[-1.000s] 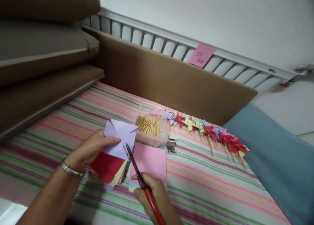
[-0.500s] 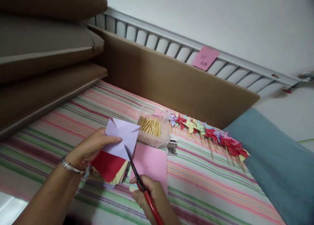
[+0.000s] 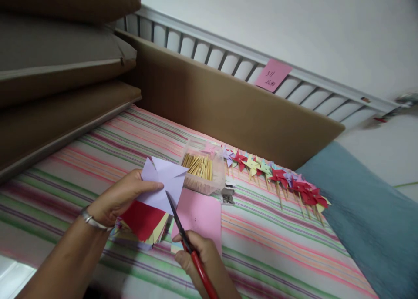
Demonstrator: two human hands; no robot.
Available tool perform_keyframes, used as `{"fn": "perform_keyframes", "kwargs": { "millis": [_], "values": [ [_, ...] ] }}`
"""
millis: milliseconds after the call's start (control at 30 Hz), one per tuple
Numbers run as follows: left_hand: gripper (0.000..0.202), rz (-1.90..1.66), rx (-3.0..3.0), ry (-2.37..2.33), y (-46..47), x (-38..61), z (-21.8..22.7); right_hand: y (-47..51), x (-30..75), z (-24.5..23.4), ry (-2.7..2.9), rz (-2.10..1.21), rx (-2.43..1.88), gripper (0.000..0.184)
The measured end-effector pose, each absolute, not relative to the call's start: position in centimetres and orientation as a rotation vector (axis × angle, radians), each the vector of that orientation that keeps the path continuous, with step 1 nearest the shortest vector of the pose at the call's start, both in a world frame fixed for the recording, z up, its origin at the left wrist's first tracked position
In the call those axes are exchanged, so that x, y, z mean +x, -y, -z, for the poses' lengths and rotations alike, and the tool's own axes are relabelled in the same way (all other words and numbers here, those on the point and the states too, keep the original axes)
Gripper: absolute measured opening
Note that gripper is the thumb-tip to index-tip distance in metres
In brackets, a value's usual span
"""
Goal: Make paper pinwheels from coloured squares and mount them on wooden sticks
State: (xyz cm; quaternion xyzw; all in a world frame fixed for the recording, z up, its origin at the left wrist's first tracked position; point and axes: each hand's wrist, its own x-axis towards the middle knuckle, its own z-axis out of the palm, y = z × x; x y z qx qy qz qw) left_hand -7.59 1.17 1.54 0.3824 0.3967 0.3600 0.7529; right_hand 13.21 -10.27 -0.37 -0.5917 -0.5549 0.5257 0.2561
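Observation:
Between the thumb and fingers of my left hand (image 3: 130,192) is a square of lilac paper (image 3: 165,173), with slits cut in from its corners. My right hand (image 3: 202,255) grips red-handled scissors (image 3: 179,225), whose dark blades reach the lower right part of the lilac paper. Whether the blades are fully together is hard to tell. Under my left hand lies a stack of coloured paper squares with a red sheet (image 3: 143,220) on top. Pink paper (image 3: 199,214) lies on the striped cloth (image 3: 261,255), beyond my right hand.
A clear plastic box (image 3: 217,179) of wooden sticks (image 3: 198,166) stands behind the pink paper, with a small box of metal pins (image 3: 227,199) beside it. Several paper pinwheels (image 3: 279,177) lie in a row along a brown board (image 3: 228,103). Brown-sided padded stacks (image 3: 65,94) rise at left.
Both hands, the lilac paper and the scissors keep nearly the same positions. The view has shifted very slightly.

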Motion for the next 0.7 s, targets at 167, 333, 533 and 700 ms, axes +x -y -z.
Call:
{"fn": "perform_keyframes", "kwargs": {
  "millis": [167, 333, 533, 700],
  "values": [
    [0.018, -0.792, 0.847, -0.881, -1.21, -7.58, -1.46, 10.26, 13.18, 0.61, 1.500, -1.410, -1.619, 0.029],
    [0.018, -0.787, 0.859, -0.871, -1.25, -7.62, -1.41, 10.25, 13.16, 0.75, 1.485, -1.402, -1.627, 0.027],
    [0.024, -0.784, 0.874, -0.846, -1.21, -7.62, -1.38, 10.23, 13.03, 0.77, 1.490, -1.402, -1.653, 0.027],
    [0.022, -0.782, 0.867, -0.859, -1.16, -7.60, -1.46, 10.23, 12.95, 0.69, 1.486, -1.402, -1.660, 0.027]
  ]
}}
